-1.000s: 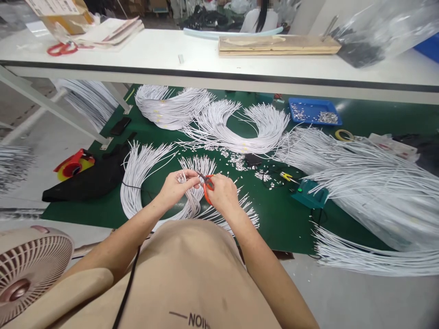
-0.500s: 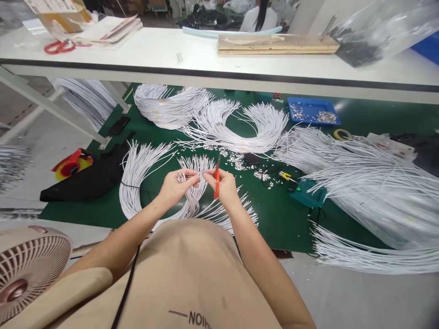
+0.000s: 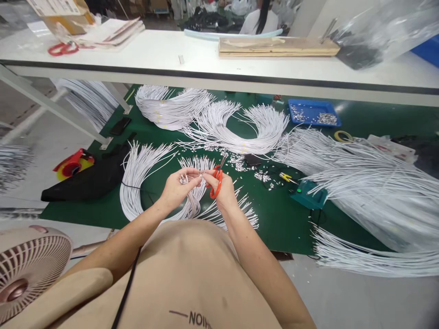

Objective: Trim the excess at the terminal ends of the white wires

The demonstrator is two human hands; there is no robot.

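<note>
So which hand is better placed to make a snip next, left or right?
Right, most likely: the right hand holds the red-handled cutters, though their blades point away from the left hand and would need turning. The left hand appears occupied gripping thin white pieces.

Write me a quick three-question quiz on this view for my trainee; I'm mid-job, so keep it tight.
1. Which hand holds the orange-handled cutting tool?
2. True or false: small silvery pieces lie in the blue tray.
3. Which of these is on the white shelf: a) fan, b) red-handled scissors, c) wire bundles?

Key: 1. The right hand. 2. True. 3. b.
</note>
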